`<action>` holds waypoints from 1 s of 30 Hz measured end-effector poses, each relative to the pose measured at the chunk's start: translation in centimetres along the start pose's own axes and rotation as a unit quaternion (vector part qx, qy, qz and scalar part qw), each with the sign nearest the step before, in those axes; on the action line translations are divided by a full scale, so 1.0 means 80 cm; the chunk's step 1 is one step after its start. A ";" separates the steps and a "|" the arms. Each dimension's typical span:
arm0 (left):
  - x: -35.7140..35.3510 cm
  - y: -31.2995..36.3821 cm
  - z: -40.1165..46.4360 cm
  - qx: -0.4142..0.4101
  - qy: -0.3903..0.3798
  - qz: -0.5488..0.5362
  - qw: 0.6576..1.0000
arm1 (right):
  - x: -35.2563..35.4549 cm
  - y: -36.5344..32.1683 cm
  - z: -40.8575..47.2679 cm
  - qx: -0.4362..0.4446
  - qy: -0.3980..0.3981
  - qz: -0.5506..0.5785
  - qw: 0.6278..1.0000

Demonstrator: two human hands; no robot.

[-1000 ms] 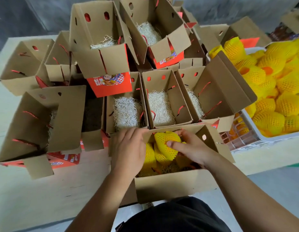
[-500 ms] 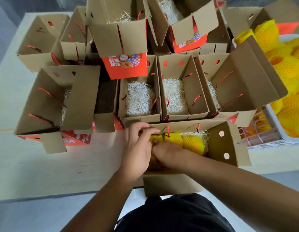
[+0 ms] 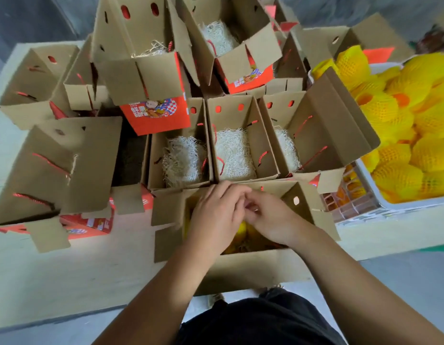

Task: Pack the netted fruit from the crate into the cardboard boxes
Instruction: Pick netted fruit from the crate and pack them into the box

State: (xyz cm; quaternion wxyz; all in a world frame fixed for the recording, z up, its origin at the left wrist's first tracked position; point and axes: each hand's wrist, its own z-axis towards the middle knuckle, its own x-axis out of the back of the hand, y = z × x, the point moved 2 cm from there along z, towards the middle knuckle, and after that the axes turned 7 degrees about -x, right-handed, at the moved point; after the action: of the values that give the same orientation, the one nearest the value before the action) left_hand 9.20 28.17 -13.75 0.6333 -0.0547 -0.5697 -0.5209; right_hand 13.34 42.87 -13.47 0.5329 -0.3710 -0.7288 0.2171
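The nearest cardboard box (image 3: 253, 267) stands open at the table's front edge, right below me. Yellow netted fruit (image 3: 240, 232) shows inside it, mostly hidden under my hands. My left hand (image 3: 216, 215) and my right hand (image 3: 268, 217) hover over the box mouth, their curled fingertips meeting above its far side. Whether they pinch anything is hidden. At the right, the white crate (image 3: 415, 204) is heaped with more yellow netted fruit (image 3: 402, 120).
Three open boxes lined with pale shredded straw (image 3: 234, 155) stand in a row just behind the near box. Further boxes, some with red printed fronts (image 3: 153, 115), are stacked behind and to the left. Another open box (image 3: 54, 168) lies tilted at the left.
The fruit that my right hand held has gone down into the box. Both hands have come up from pressing the fruit and now meet over the box's far side.
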 end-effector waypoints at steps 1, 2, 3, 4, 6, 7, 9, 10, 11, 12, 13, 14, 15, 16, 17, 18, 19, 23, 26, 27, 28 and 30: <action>-0.009 0.012 0.013 0.008 -0.005 -0.048 0.999 | 0.020 0.006 -0.010 0.000 0.039 0.021 0.999; -0.019 0.024 0.026 0.011 -0.008 -0.086 0.996 | 0.038 0.014 -0.019 0.000 0.076 0.030 0.997; -0.030 0.036 0.040 0.009 -0.013 -0.111 0.994 | 0.055 0.023 -0.026 0.001 0.109 0.031 0.994; -0.041 0.048 0.054 0.005 -0.017 -0.125 0.992 | 0.071 0.033 -0.032 0.003 0.138 0.030 0.990; -0.064 0.075 0.084 -0.012 -0.016 -0.147 0.989 | 0.103 0.055 -0.043 0.002 0.191 0.030 0.981; -0.077 0.090 0.100 -0.028 -0.012 -0.163 0.986 | 0.119 0.067 -0.049 0.001 0.218 0.034 0.975; -0.103 0.123 0.133 -0.058 -0.011 -0.196 0.979 | 0.153 0.094 -0.063 0.002 0.276 0.038 0.960; -0.118 0.139 0.150 -0.067 -0.015 -0.208 0.976 | 0.171 0.109 -0.069 -0.002 0.304 0.039 0.952; -0.133 0.154 0.167 -0.074 -0.020 -0.215 0.974 | 0.191 0.126 -0.076 -0.012 0.329 0.039 0.944; -0.150 0.170 0.181 -0.081 -0.027 -0.219 0.972 | 0.212 0.144 -0.082 -0.023 0.354 0.037 0.934; -0.167 0.186 0.195 -0.085 -0.036 -0.226 0.970 | 0.235 0.164 -0.087 -0.034 0.380 0.024 0.924; -0.185 0.202 0.207 -0.084 -0.046 -0.241 0.966 | 0.257 0.186 -0.090 -0.051 0.397 0.001 0.916; -0.203 0.217 0.218 -0.075 -0.054 -0.261 0.961 | 0.279 0.210 -0.091 -0.083 0.398 -0.041 0.913; -0.221 0.230 0.229 -0.060 -0.063 -0.279 0.956 | 0.298 0.231 -0.089 -0.133 0.378 -0.101 0.910; -0.238 0.242 0.239 -0.044 -0.074 -0.286 0.954 | 0.312 0.252 -0.086 -0.191 0.345 -0.167 0.904; -0.254 0.251 0.249 -0.028 -0.088 -0.280 0.956 | 0.323 0.272 -0.083 -0.230 0.317 -0.209 0.896; -0.269 0.257 0.258 -0.012 -0.106 -0.259 0.960 | 0.331 0.288 -0.080 -0.240 0.313 -0.217 0.893; -0.308 0.280 0.281 0.041 -0.183 -0.050 0.981 | 0.355 0.330 -0.071 -0.225 0.438 -0.169 0.854; -0.323 0.301 0.275 0.055 -0.215 0.051 0.974 | 0.359 0.352 -0.060 -0.287 0.367 -0.208 0.860; -0.326 0.303 0.270 0.058 -0.210 0.075 0.973 | 0.357 0.353 -0.058 -0.280 0.354 -0.214 0.866; -0.328 0.303 0.265 0.060 -0.199 0.094 0.974 | 0.356 0.354 -0.057 -0.263 0.350 -0.215 0.873; -0.332 0.298 0.258 0.078 -0.194 0.103 0.972 | 0.356 0.354 -0.060 -0.214 0.357 -0.182 0.891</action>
State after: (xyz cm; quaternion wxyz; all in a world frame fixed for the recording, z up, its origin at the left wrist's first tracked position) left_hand 17.74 68.46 -14.80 0.5636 -0.1635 -0.7119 -0.3858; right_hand 22.14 82.37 -14.49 0.6948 -0.3893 -0.5733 -0.1924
